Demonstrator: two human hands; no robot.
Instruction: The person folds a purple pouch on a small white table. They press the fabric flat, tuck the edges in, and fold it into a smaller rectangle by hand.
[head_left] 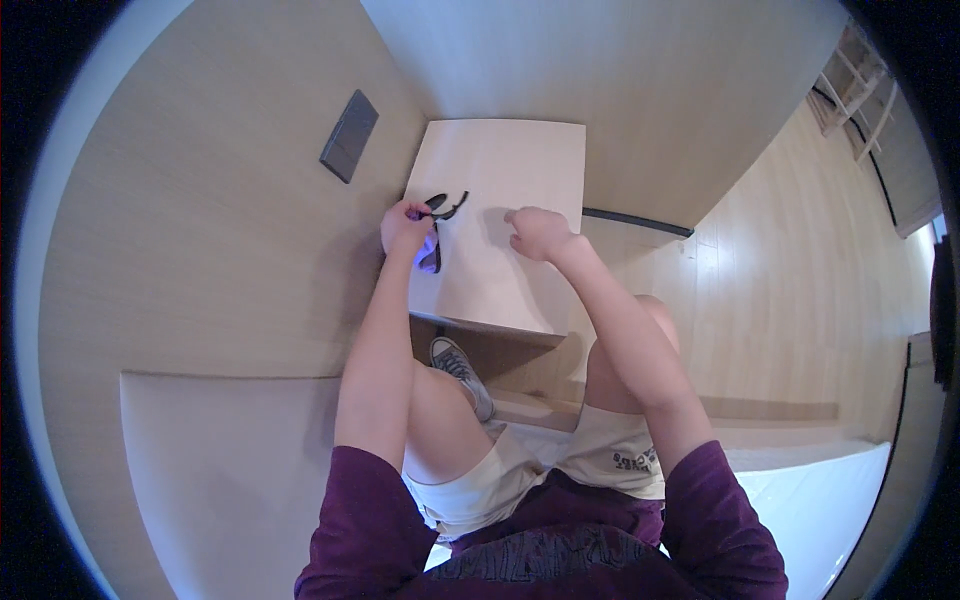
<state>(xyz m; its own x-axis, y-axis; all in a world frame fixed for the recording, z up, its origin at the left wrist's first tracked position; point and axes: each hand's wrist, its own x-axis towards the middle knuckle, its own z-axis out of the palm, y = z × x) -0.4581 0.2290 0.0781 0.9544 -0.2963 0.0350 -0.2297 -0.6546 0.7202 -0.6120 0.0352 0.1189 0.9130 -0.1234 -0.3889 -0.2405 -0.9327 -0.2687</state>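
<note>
At the bottom of the frame, nearest, are a purple shirt (540, 565) and pale shorts (465, 485), with a grey sneaker (458, 372) just beyond, below the middle. The two hands are apart. Left of centre, the left hand (406, 230) grips a pair of dark glasses (436, 260) with a bluish-purple glare on it, over the left part of a pale table (500, 160). The right hand (540, 235), near the centre, has its fingers curled; whether it holds anything cannot be told. Farther off, a dark wall plate (350, 136) sits upper left, and a wooden rack (860, 100) stands upper right.
</note>
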